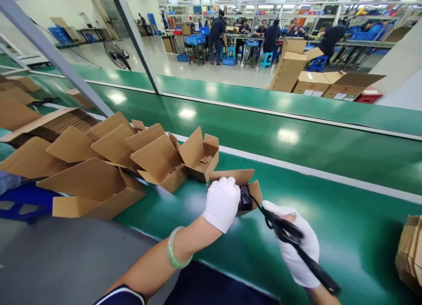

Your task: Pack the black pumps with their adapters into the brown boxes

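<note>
A small open cardboard box [232, 176] stands on the green work surface in front of me. Part of a black block, like a power adapter [244, 198], shows inside it, with a cord running out over the right side. My left hand [222, 204], in a white glove, is over the box's left part with its fingers curled down; what they grip is hidden. To the right of the box, my gloved right hand [298, 245] is closed around a looped, bundled black cable [285, 230]. A long dark end of the cable points toward me, slightly blurred.
Several open cardboard boxes [165, 164] crowd the left side, beside a stack of flat cardboard [59, 125]. Folded cardboard [410, 254] sits at the right edge. Beyond a white rail runs a green conveyor belt [237, 120]. A grey metal post [136, 41] rises at the far side.
</note>
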Demonstrator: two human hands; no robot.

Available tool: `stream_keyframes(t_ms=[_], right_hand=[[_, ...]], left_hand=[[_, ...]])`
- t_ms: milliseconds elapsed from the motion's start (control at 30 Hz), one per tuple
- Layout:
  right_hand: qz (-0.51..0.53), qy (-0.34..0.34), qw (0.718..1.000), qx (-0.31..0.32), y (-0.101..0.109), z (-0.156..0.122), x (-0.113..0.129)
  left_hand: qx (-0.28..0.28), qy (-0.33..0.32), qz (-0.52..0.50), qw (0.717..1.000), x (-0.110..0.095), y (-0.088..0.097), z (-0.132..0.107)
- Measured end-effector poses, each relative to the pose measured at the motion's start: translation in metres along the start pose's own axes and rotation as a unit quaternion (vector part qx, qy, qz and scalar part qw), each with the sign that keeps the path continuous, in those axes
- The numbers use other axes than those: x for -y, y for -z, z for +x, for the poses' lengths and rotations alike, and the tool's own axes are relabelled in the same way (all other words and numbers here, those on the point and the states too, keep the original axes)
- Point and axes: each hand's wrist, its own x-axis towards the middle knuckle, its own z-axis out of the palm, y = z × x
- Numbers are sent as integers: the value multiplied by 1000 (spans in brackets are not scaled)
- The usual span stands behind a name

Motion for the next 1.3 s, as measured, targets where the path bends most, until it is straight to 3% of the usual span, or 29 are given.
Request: stream_keyframes(t_ms=[67, 100, 167, 200, 267, 333, 433, 567, 700, 767, 800, 900, 967, 1033, 1167, 1300], right_hand=[[-127, 146, 978, 75, 3, 23, 15], [-197, 225, 949, 104, 4, 35, 24], [-351, 346, 858, 146, 5, 58, 44], [-415, 365, 817, 164, 5, 67, 54], [-510, 370, 746, 214, 2, 81, 72], [-561, 366, 695, 260, -6, 87, 84], [-574, 378, 662, 298, -24, 84, 92], [-604, 379, 626, 314, -52, 72, 91], [-626, 378, 570, 374, -70, 65, 91], [-590, 396, 566, 417, -75, 65, 88], [-562, 401, 580, 432, -76, 65, 85], [-470, 384, 656, 448, -75, 69, 70], [-431, 378, 684, 452, -70, 74, 60], [-409, 381, 685, 467, -61, 80, 55], [-462, 384, 676, 427, -38, 90, 64], [-528, 409, 632, 394, -37, 84, 75]], left_hand=[[25, 1, -23, 999, -6, -9, -1], [30, -1, -35, 999, -8, -13, -4], [32, -16, -61, 998, -12, -22, -14], [29, -28, -69, 997, -14, -26, -21], [14, -48, -65, 997, -17, -35, -36], [-20, -51, -42, 998, -22, -46, -49], [-117, -50, -22, 992, -24, -67, -61], [-263, -121, -53, 956, -23, -88, -71], [-233, -68, -78, 967, -23, -98, -77], [-214, -93, -94, 968, -23, -101, -78], [-216, -119, -97, 964, -23, -102, -79], [-260, -172, -88, 946, -17, -94, -79], [-306, -187, -89, 929, -11, -83, -78], [-323, -197, -120, 918, -5, -72, -77], [-272, -235, -179, 916, 1, -60, -75], [-292, -229, -183, 911, 0, -66, -78]])
